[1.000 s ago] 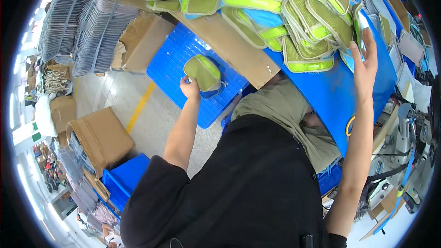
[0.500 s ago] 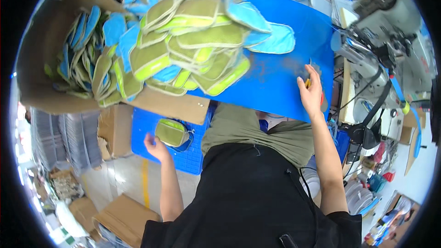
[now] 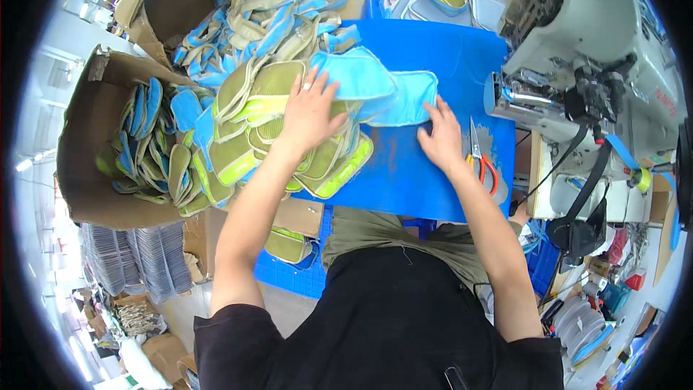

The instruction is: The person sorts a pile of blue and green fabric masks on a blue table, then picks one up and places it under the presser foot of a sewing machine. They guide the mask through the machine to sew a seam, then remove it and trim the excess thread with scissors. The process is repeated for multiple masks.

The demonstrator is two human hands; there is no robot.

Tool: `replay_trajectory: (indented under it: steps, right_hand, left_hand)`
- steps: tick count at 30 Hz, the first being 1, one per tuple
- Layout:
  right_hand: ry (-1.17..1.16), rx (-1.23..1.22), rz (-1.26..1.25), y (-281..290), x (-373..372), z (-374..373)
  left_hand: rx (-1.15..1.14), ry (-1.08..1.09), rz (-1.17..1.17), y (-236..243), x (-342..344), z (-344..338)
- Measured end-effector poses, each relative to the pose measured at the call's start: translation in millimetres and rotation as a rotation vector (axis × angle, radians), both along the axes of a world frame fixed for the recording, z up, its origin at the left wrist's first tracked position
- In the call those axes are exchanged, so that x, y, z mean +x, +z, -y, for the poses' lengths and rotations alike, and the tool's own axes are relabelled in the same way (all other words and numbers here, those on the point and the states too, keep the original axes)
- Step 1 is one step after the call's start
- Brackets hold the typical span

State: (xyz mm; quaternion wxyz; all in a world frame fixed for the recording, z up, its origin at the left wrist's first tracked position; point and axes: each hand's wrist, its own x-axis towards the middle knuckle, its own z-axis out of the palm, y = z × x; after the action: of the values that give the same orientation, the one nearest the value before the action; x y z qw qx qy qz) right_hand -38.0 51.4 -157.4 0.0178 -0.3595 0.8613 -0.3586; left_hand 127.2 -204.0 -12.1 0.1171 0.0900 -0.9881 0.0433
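The left hand lay spread on green pads, and the wide right hand by blue cloth could have got poked, sliding toward scissors at its four o'clock.

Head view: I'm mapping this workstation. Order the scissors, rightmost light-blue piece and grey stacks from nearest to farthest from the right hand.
From the right hand:
1. Rightmost light-blue piece: at the fingers.
2. Scissors: right of the hand, on the blue table.
3. Grey stacks: far lower left.
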Motion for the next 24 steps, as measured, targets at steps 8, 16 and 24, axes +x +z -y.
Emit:
replay_trajectory:
  steps: [8,16,24]
  right_hand:
    - [0.088,-0.011,0.140,26.9,46.0,-19.7]
    - [0.508,-0.571,-0.072,238.8,106.5,-64.1]
    - [0.442,-1.109,-0.142,281.2,175.6,-32.0]
  left_hand:
    - [0.110,-0.121,-0.112,-7.4,21.5,38.4]
    - [0.706,-0.325,-0.413,53.7,42.7,-27.8]
    - [1.468,-0.105,-0.536,46.4,55.5,-67.0]
